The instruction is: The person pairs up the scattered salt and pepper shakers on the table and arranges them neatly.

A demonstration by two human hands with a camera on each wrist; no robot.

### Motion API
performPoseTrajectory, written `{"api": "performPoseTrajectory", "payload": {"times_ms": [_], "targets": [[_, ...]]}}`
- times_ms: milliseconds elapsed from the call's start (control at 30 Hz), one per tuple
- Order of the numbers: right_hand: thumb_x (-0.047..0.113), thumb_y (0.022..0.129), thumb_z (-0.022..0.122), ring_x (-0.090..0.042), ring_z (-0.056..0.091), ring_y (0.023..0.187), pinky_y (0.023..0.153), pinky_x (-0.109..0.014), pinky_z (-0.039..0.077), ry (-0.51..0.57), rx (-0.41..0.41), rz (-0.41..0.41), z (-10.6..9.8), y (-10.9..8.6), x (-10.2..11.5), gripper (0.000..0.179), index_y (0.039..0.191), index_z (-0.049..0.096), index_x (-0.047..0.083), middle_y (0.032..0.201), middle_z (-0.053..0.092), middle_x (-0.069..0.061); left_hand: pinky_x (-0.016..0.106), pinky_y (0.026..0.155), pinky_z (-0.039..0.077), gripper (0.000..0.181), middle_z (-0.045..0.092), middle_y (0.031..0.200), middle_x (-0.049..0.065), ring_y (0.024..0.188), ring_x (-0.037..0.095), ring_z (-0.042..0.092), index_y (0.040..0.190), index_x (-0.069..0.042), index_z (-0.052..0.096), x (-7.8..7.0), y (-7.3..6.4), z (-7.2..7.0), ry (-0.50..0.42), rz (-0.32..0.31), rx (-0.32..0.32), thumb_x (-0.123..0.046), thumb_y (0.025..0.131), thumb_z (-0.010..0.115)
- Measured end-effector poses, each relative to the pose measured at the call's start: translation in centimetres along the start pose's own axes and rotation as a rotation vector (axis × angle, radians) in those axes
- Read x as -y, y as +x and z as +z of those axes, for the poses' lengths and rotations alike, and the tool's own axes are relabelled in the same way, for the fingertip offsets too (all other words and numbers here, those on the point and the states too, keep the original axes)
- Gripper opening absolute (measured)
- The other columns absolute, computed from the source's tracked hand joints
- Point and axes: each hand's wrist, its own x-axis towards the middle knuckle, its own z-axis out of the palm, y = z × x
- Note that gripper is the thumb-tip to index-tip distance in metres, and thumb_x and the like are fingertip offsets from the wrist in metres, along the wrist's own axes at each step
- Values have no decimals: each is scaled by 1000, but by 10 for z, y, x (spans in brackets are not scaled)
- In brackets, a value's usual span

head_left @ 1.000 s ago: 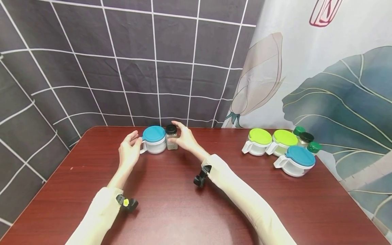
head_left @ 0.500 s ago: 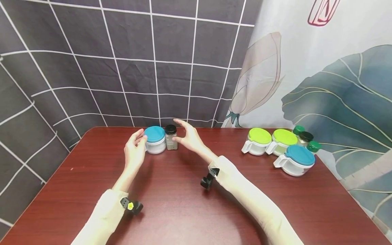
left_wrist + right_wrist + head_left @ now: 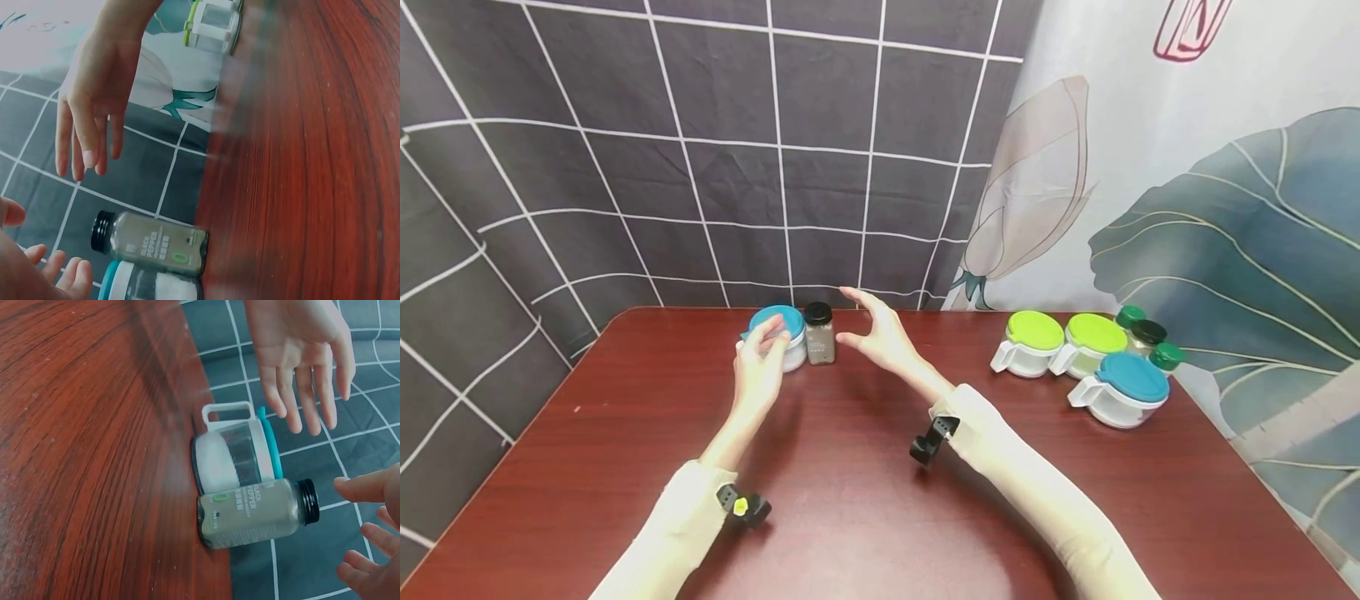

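Note:
A clear jar labelled black pepper, with a black lid (image 3: pixel 819 335), stands upright at the back of the table. Just left of it is a seasoning pot (image 3: pixel 234 456) with a blue lid, a white handle and white contents. My left hand (image 3: pixel 758 371) is raised in front of the pot and overlaps it in the head view; its fingers are loosely extended and hold nothing. To the right of the pepper jar, my right hand (image 3: pixel 883 337) hovers with thumb and fingers spread apart. A gap shows between it and the jar.
At the right back stand two seasoning pots with lime lids (image 3: pixel 1035 332), another blue-lidded pot (image 3: pixel 1122 390), and several small jars with green and black lids (image 3: pixel 1147 335). A grey grid-patterned curtain (image 3: pixel 827 100) hangs behind the table (image 3: pixel 850 517).
My left hand has moved right, from the pot's handle side to in front of the pot. The right hand has drawn away from the pepper jar to the right. Both containers stay put.

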Motion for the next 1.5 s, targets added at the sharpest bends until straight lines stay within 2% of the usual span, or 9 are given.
{"api": "performPoseTrajectory", "payload": {"times_ms": [367,700,833,967,1200,1500], "targets": [[0,77,76,-25,48,132,109,-42,40,7,-3,4,-15,-12,-2,67,138,50,6,141,53,-11,44,107,41,39,57,134,21,120,36,56,133,1,53,-6,-5,16,-101,0,46,-8,95,54],[0,76,76,-26,47,132,109,-43,40,-14,-25,2,-30,-22,-2,67,137,50,4,140,53,-13,44,105,43,39,58,131,23,119,37,57,132,4,53,-16,-9,29,-124,35,73,-8,94,54],[0,76,76,-28,47,132,109,-47,40,-12,-37,-10,-37,-26,-3,66,137,50,3,140,53,-14,45,105,43,40,57,132,24,120,37,56,132,4,52,-18,-12,34,-127,39,99,-8,94,54],[-1,76,76,-28,47,131,108,-49,39,-3,-55,-15,-45,-30,-4,66,136,50,3,140,53,-13,45,107,40,41,56,134,22,122,35,55,133,4,51,-19,-14,39,-122,27,135,-9,95,53],[-2,74,77,-26,48,131,108,-45,41,-8,-81,-22,-58,-37,-7,68,137,51,5,140,54,-13,43,105,43,41,56,136,18,124,32,56,134,1,52,-22,-19,50,-136,-7,189,-12,95,55],[1,77,77,-24,49,130,105,-45,42,-46,-115,-13,-78,-50,-8,66,137,50,7,139,55,-10,43,105,44,42,58,134,16,122,30,58,134,-1,53,-30,-29,68,-132,-24,233,-16,95,55]]}}
